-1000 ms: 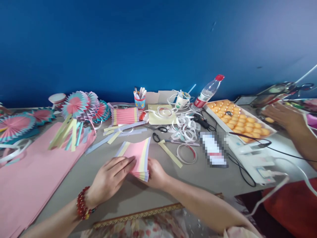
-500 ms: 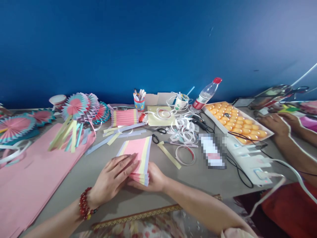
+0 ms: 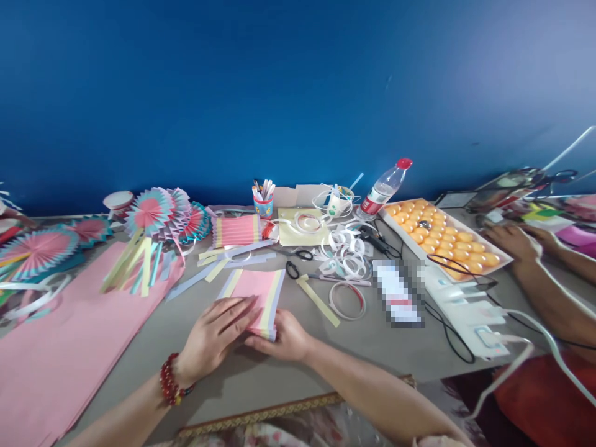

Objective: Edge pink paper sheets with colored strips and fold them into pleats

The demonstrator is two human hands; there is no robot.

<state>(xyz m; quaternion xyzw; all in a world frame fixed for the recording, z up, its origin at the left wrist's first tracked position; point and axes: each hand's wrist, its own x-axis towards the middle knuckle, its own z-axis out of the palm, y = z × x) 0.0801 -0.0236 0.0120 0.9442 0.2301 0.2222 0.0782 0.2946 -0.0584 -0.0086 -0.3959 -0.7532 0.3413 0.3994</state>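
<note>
A pink paper sheet (image 3: 254, 285) with yellow and lilac stripes along its sides lies between my hands, its near end folded. My left hand (image 3: 216, 332) presses on it from the left, fingers laid over the top. From the right, my right hand (image 3: 284, 335) grips the folded near edge, some fingers hidden by paper. Beyond stands a pleated pink sheet (image 3: 237, 231) with yellow edges. Scissors (image 3: 298, 254) and loose paper strips (image 3: 216, 270) lie just past the sheet.
Pink paper (image 3: 69, 347) and pleated rosettes (image 3: 149, 214) cover the left. Tape rolls (image 3: 347, 301), a bottle (image 3: 384, 189), a phone-like blurred object (image 3: 399, 293), a tray of orange-yellow items (image 3: 442, 239) and a power strip (image 3: 470, 316) occupy the right. Another person's hand (image 3: 512, 242) rests beyond.
The near end of the striped sheet, earlier showing layered pleats, now looks flatter and tucked under. My right thumb has come up onto its near edge. The view has shifted slightly.
</note>
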